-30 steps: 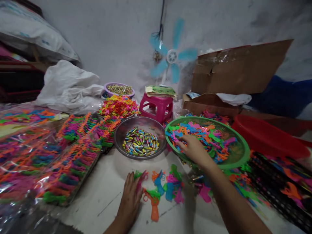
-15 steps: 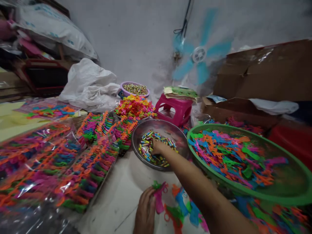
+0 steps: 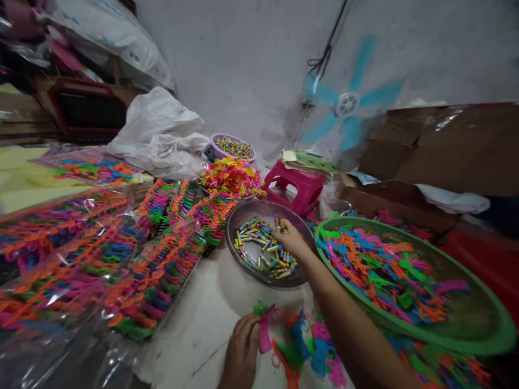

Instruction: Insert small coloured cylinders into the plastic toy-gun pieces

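Note:
My right hand is over a dark see-through bowl, its fingers closed on a few small wrapped rolls. More of these small colourful rolls lie in a ring inside the bowl, with part of its bottom showing. At the near edge, my left hand pinches a pink plastic toy pistol by its side. Right beside it on the white surface lie orange, green, blue and pink toy pistols, partly hidden by my right forearm.
A large green basket of plastic pieces stands at right. Bagged rows of colourful pieces cover the left. Behind are a heap of bright plastic pieces, a purple basin of rolls, a pink stool and a turning fan.
My right hand has risen out of the rolls toward the bowl's right side, with some rolls in its fingers. The pink toy pistol has tilted in my left hand. The view has shifted slightly.

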`<state>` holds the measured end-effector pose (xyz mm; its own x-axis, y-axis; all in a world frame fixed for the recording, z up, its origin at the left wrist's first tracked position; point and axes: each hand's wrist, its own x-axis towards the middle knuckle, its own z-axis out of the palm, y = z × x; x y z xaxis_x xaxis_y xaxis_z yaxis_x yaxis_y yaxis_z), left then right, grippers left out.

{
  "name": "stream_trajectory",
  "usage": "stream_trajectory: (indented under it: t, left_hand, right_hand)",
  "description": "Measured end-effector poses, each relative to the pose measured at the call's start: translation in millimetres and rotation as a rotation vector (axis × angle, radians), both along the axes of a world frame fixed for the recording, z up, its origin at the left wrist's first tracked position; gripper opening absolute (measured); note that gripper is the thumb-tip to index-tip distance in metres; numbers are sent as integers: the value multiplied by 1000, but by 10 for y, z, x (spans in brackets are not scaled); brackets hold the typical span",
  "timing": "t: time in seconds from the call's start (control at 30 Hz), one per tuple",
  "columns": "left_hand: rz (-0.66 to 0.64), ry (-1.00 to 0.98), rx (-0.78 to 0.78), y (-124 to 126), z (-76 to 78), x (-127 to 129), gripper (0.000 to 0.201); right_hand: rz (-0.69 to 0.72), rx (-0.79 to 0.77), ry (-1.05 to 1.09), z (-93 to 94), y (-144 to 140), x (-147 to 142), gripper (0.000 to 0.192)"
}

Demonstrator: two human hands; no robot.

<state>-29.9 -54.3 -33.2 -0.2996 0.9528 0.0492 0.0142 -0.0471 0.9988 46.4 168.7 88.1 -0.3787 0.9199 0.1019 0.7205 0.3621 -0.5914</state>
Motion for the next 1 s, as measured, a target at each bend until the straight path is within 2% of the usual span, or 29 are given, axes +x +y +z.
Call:
stream_trajectory:
  t: [0.07,0.17,0.23,0.33,0.43,0.5,0.57,0.67,0.77,0.87,0.93,1.0]
  left_hand:
    - [20,-67,-7,-18,62,-11,31]
    - [-16,-285,-89,-71,256,25,40]
    - [-160,-494,-194,-123,423,110,46]
    - [-522,-650,-395,-214,587,309,53]
    - [-766,-596,-472,-323,563,480,62]
    - [-838,-587,-483,-395,486,521,67]
    - [-880,-625,-529,-439,416,505,64]
    - [-785,-731,-575,-427,372,459,40]
    - [-585,-861,-529,-364,387,504,18]
    - [-477,-934,-476,-319,398,642,18]
    - [-455,-950,-444,-311,383,733,25]
    - [-434,-957,-439,-316,348,787,29]
  right_hand:
    - [-15,-12,95,85,-335,208,32]
    - [14,-136,354,2,-974,517,30]
    - [42,-258,545,-155,-1394,687,32]
    - [19,-321,631,-422,-1885,874,42]
    - [-53,-336,644,-629,-2158,1026,49]
    - [-118,-365,707,-723,-2244,1133,47]
    - [-216,-402,796,-797,-2291,1236,44]
    - [-312,-507,877,-886,-2355,1324,33]
    - [-235,-561,879,-933,-2439,1284,35]
    - [-121,-421,810,-945,-2509,1182,47]
    - [-95,-309,724,-966,-2529,1141,52]
    - [-96,-272,646,-1008,-2527,1140,55]
